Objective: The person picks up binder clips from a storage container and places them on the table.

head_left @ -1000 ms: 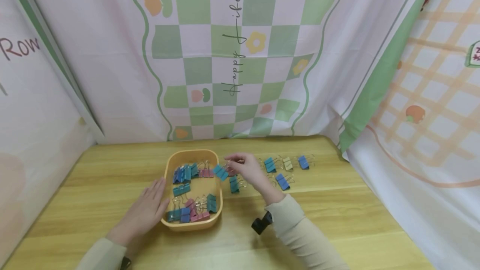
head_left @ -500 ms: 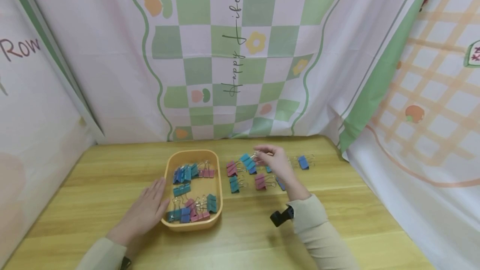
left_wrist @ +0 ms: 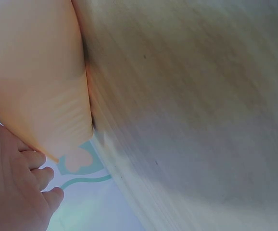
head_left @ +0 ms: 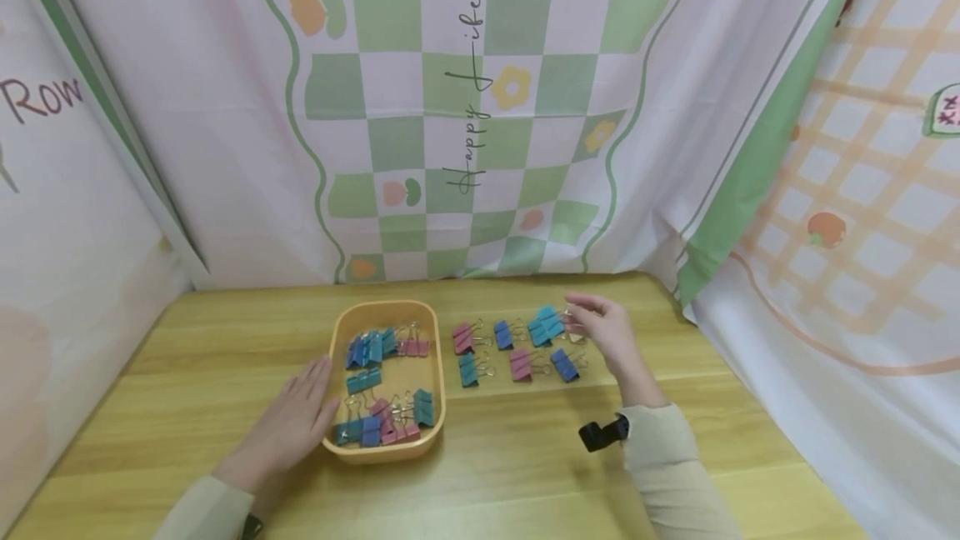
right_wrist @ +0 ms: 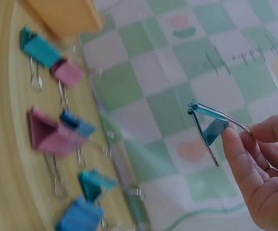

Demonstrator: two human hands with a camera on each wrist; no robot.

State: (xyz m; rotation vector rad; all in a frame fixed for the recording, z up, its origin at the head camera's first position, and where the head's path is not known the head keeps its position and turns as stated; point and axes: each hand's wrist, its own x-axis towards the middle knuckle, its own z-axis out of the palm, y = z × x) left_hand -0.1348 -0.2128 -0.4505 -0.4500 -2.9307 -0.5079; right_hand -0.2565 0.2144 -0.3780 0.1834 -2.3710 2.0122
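Note:
My right hand (head_left: pixel 613 338) pinches a teal binder clip (right_wrist: pixel 216 130) by a wire handle, raised above the table in the right wrist view. In the head view this held clip (head_left: pixel 553 320) overlaps another teal clip lying below it. My left hand (head_left: pixel 288 419) lies with fairly straight fingers against the left wall of a yellow-orange tray (head_left: pixel 442 390). Inside that tray are several binder clips: teal clips (head_left: pixel 364 379), blue clips (head_left: pixel 371 432) and pink clips (head_left: pixel 412 347). Two rows of clips stand to its right, including a pink clip (head_left: pixel 521 365) and a blue clip (head_left: pixel 566 365).
The wooden table (head_left: pixel 480 473) runs back to a checked curtain (head_left: pixel 465 132). Similar cloth hangs at both sides. A pink clip (head_left: pixel 464 338) and a teal clip (head_left: pixel 468 370) sit close to the tray's right wall.
My right hand has carried the teal binder clip rightward from beside the tray, over the upper row, to that row's right part. My left hand and the tray have stayed put.

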